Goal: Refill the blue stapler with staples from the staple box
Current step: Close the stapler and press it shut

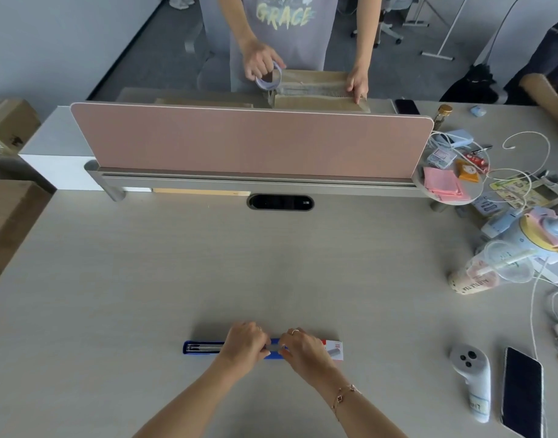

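The blue stapler [201, 347] lies flat and opened out on the table near me, its metal staple channel showing at the left end. My left hand [244, 344] rests over the stapler's middle, fingers closed on it. My right hand [303, 347] meets it fingertip to fingertip and pinches a short grey strip of staples [274, 345] above the blue body. The white and red staple box [335, 350] lies just right of my right hand, partly hidden by it.
A pink divider panel [252, 140] crosses the desk; behind it another person handles tape and a cardboard box. At right lie a white controller [473, 377], a dark phone [522, 393], a plastic cup [489, 273], cables and small clutter.
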{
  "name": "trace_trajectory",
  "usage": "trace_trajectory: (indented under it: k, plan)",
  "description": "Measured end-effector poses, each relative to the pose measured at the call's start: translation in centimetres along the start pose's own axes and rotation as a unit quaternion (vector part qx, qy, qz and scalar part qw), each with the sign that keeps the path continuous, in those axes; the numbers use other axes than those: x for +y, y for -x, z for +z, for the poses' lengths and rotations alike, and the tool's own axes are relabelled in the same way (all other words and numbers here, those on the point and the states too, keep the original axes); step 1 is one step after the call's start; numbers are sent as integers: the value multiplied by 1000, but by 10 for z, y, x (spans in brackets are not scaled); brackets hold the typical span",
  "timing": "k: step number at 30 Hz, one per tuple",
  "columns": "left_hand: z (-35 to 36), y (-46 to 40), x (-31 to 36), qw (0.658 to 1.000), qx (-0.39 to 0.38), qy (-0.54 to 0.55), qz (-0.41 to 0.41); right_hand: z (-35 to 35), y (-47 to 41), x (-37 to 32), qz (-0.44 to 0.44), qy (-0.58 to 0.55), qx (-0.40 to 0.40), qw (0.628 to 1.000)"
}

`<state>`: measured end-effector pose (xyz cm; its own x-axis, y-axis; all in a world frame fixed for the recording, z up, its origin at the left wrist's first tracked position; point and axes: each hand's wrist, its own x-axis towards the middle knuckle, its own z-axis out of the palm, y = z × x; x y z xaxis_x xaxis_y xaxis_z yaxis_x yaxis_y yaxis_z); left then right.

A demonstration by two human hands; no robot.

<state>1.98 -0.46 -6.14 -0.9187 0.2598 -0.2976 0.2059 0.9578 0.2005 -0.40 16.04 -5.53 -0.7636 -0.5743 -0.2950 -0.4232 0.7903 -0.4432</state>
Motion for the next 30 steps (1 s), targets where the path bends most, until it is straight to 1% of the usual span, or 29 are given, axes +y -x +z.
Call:
trace_trajectory:
  k: [5, 9, 14, 19, 22, 25, 28, 29, 30]
  plan:
    - [2, 0, -2, 1000, 13, -1, 17, 7, 0, 4, -18, 27, 21, 999]
    - [4, 5, -10, 1000, 5, -6, 20, 2, 2, 5, 15, 19, 9, 1000]
    - [4, 18, -32, 1000, -1, 9, -22, 0, 5, 9, 36, 12, 1, 999]
    - [8, 42, -70, 996, -9, 13, -82, 1, 5, 10, 27, 10, 11, 1000]
    - [10, 56, -90, 992, -13, -3, -122, 1, 4, 11, 12, 16, 10, 1000]
    - [13, 68, -105, 988, -5, -4, -152, 1, 3, 10, 8, 21, 7, 1000]
    - [7, 75, -107, 985, -9, 5, -174, 3, 0, 9, 6, 25, -5, 1000]
    - [3, 76, -104, 985, -22, 23, -171, 2, -1, 8, 8, 30, -11, 999]
    - [-1, 76, -102, 984, -19, 43, -173, 3, -2, 7, 10, 34, -14, 999]
